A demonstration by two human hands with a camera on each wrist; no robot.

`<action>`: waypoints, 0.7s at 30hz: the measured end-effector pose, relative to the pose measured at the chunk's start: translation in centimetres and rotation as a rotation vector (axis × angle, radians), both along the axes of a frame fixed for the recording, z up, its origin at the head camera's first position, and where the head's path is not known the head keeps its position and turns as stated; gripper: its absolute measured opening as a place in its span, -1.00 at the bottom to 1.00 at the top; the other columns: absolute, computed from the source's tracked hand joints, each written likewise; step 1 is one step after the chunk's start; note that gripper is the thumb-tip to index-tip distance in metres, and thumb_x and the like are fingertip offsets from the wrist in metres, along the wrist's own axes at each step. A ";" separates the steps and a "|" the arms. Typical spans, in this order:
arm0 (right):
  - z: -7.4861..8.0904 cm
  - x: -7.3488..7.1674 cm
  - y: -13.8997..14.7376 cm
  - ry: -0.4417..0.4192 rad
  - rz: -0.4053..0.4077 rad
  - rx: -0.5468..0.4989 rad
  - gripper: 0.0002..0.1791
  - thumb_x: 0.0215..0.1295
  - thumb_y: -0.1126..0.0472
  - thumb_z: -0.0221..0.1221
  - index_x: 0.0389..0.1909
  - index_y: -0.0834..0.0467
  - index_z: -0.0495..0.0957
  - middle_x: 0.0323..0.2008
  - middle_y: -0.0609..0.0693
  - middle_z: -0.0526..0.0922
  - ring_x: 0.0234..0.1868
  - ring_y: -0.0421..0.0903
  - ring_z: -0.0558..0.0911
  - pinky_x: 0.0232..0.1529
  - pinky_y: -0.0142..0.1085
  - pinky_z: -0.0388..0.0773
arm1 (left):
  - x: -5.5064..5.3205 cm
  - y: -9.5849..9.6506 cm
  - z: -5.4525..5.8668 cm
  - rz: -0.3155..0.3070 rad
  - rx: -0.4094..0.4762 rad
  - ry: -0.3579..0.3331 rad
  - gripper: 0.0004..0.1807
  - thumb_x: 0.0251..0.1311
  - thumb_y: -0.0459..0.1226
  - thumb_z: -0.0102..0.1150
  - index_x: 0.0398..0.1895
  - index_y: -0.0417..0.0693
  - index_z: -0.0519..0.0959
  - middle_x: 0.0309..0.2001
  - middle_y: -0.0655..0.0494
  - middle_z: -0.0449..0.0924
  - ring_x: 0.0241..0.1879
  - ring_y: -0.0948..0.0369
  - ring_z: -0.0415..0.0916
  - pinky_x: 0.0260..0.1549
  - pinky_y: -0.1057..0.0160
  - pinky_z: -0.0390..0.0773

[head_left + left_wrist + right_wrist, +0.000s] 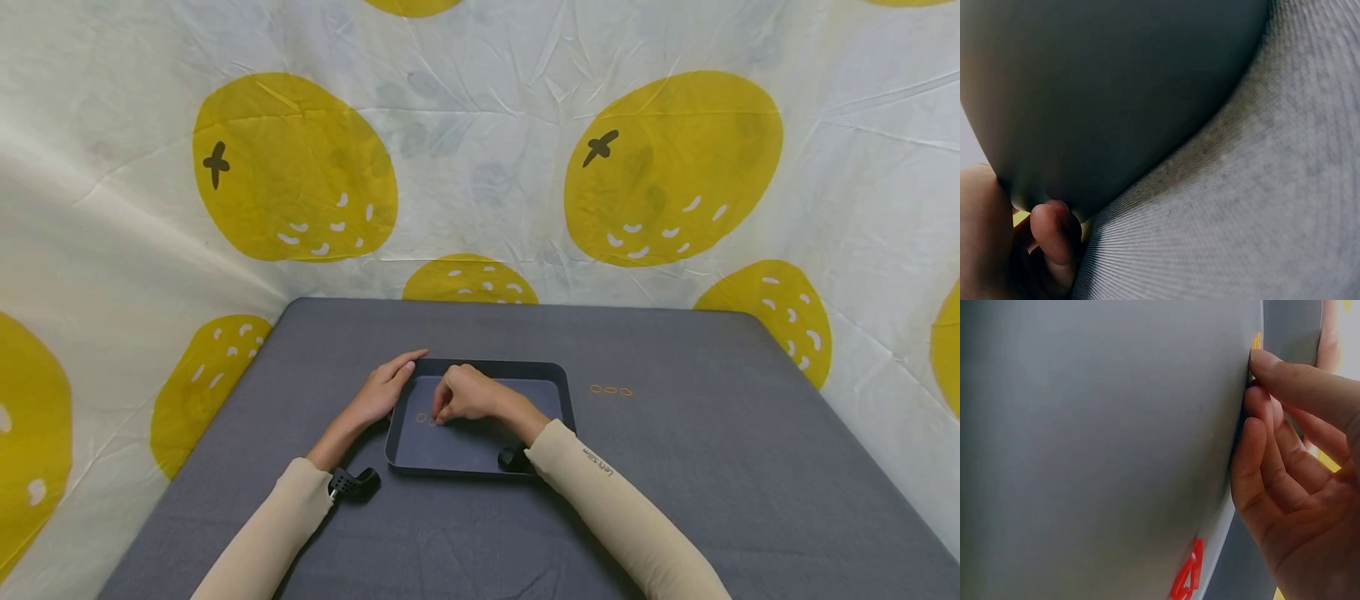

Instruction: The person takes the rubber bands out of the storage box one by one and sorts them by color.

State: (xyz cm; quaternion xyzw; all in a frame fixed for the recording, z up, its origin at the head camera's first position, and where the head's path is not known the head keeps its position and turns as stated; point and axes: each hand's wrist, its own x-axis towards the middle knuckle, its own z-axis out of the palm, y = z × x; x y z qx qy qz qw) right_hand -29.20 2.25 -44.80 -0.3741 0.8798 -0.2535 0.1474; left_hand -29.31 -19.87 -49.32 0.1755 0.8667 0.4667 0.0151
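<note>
A dark grey rectangular tray (pixel 480 470) lies on the table. My left hand (pixel 381 392) holds it at the far left corner, thumb along the rim and some fingers curled against the outer wall (pixel 1122 106) in the left wrist view. Over the tray floor, my right hand (pixel 468 393) pinches a thin yellow-orange rubber band (pixel 1257 341) between thumb and fingers, low against the surface. To its left lies another small rubber band (pixel 422 417). Red looped bands (pixel 1188 572) show lower down in the right wrist view.
Three small orange rubber bands (pixel 611 390) lie in a row on the grey tabletop (pixel 675 467), right of the tray. Black wrist-worn devices (pixel 356 483) hang under both wrists. Behind the table hangs a white curtain (pixel 480 167) with yellow fruit prints.
</note>
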 end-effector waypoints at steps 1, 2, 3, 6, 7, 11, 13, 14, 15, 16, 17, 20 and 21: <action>0.0 0.0 0.0 0.000 -0.003 0.004 -0.96 0.20 0.22 0.49 -0.43 0.07 0.84 -0.46 -0.19 0.79 -0.47 -0.38 0.63 -0.35 -0.47 0.56 | 0.0 0.0 0.0 -0.002 -0.003 0.004 -0.52 0.69 -0.08 -0.24 0.53 0.13 0.39 0.47 -0.12 0.42 0.17 -0.06 0.57 0.06 0.01 0.54; 0.1 0.1 0.0 -0.001 -0.006 0.007 -0.95 0.21 0.22 0.49 -0.43 0.05 0.84 -0.47 -0.20 0.79 -0.48 -0.38 0.62 -0.36 -0.47 0.56 | 0.0 0.0 0.0 -0.002 -0.001 0.001 -0.52 0.69 -0.08 -0.24 0.53 0.14 0.39 0.47 -0.12 0.42 0.17 -0.07 0.57 0.05 0.01 0.54; 0.1 0.1 0.0 -0.003 -0.009 0.010 -0.95 0.21 0.23 0.48 -0.44 0.05 0.83 -0.47 -0.20 0.79 -0.48 -0.38 0.62 -0.37 -0.47 0.55 | 0.0 0.0 0.0 -0.001 -0.002 0.001 -0.52 0.69 -0.08 -0.24 0.54 0.14 0.39 0.47 -0.11 0.42 0.18 -0.07 0.57 0.05 0.00 0.54; 0.1 0.1 -0.1 -0.009 -0.013 0.012 -0.92 0.21 0.23 0.48 -0.45 0.02 0.82 -0.48 -0.20 0.78 -0.50 -0.36 0.61 -0.39 -0.47 0.54 | 0.1 0.0 0.0 -0.001 0.001 0.003 -0.52 0.68 -0.07 -0.24 0.53 0.14 0.39 0.48 -0.11 0.42 0.22 -0.09 0.55 0.09 -0.05 0.53; 0.1 0.1 -0.1 -0.012 -0.013 0.010 -0.91 0.21 0.23 0.48 -0.46 0.01 0.82 -0.49 -0.20 0.77 -0.50 -0.36 0.61 -0.40 -0.46 0.53 | 0.1 0.0 0.0 -0.003 0.004 0.003 -0.52 0.68 -0.07 -0.24 0.53 0.13 0.39 0.48 -0.12 0.41 0.24 -0.10 0.54 0.11 -0.09 0.53; -0.1 0.0 0.0 -0.008 -0.009 0.005 -0.89 0.22 0.22 0.47 -0.48 -0.02 0.80 -0.49 -0.20 0.77 -0.51 -0.35 0.61 -0.40 -0.46 0.53 | 0.0 0.0 -0.1 0.001 0.011 0.007 -0.52 0.68 -0.05 -0.23 0.52 0.14 0.41 0.48 -0.10 0.41 0.34 -0.09 0.48 0.22 -0.15 0.46; -0.1 0.0 0.0 -0.005 -0.008 0.004 -0.88 0.23 0.22 0.47 -0.48 -0.02 0.80 -0.49 -0.21 0.76 -0.51 -0.35 0.61 -0.40 -0.46 0.53 | 0.0 0.0 -0.2 0.001 0.017 0.010 -0.52 0.68 -0.05 -0.23 0.52 0.13 0.41 0.48 -0.10 0.42 0.32 -0.10 0.49 0.21 -0.16 0.46; -0.1 0.0 0.0 -0.003 -0.007 0.005 -0.88 0.24 0.21 0.46 -0.48 -0.03 0.80 -0.49 -0.21 0.76 -0.50 -0.35 0.61 -0.40 -0.46 0.53 | -0.1 0.0 -0.2 -0.001 0.019 0.014 -0.52 0.68 -0.05 -0.22 0.52 0.12 0.42 0.47 -0.10 0.42 0.32 -0.10 0.49 0.21 -0.17 0.45; -0.1 0.0 0.0 -0.002 -0.006 0.004 -0.88 0.24 0.21 0.46 -0.47 -0.02 0.80 -0.49 -0.21 0.76 -0.50 -0.35 0.61 -0.39 -0.46 0.53 | -0.1 0.0 -0.3 -0.004 0.022 0.017 -0.51 0.68 -0.05 -0.22 0.52 0.11 0.42 0.47 -0.11 0.42 0.32 -0.11 0.49 0.22 -0.18 0.45; -0.1 0.0 0.1 -0.001 -0.005 0.004 -0.88 0.25 0.21 0.45 -0.47 -0.02 0.80 -0.49 -0.21 0.76 -0.50 -0.34 0.61 -0.39 -0.46 0.54 | -0.1 0.0 -0.3 -0.006 0.025 0.019 -0.51 0.68 -0.06 -0.22 0.52 0.09 0.42 0.47 -0.11 0.42 0.33 -0.11 0.48 0.22 -0.20 0.45; -0.1 0.0 0.1 -0.003 -0.006 0.003 -0.88 0.25 0.21 0.45 -0.47 -0.02 0.80 -0.49 -0.21 0.76 -0.50 -0.34 0.61 -0.39 -0.45 0.54 | -0.1 0.0 -0.3 -0.010 0.028 0.021 -0.51 0.68 -0.06 -0.22 0.52 0.08 0.42 0.47 -0.12 0.42 0.34 -0.12 0.47 0.24 -0.21 0.44; 0.0 -0.1 0.1 -0.004 -0.005 0.001 -0.88 0.27 0.21 0.44 -0.46 -0.01 0.79 -0.49 -0.21 0.76 -0.50 -0.33 0.61 -0.40 -0.45 0.53 | -0.2 0.0 -0.4 -0.014 0.035 0.023 -0.51 0.68 -0.06 -0.22 0.52 0.07 0.42 0.48 -0.11 0.41 0.39 -0.13 0.43 0.28 -0.25 0.40; 0.0 -0.1 0.1 -0.006 -0.005 -0.001 -0.88 0.27 0.22 0.43 -0.46 -0.01 0.79 -0.49 -0.21 0.76 -0.51 -0.33 0.61 -0.40 -0.45 0.53 | -0.3 0.0 -0.3 -0.015 0.034 0.023 -0.51 0.68 -0.06 -0.22 0.52 0.07 0.41 0.48 -0.11 0.41 0.40 -0.13 0.43 0.28 -0.25 0.40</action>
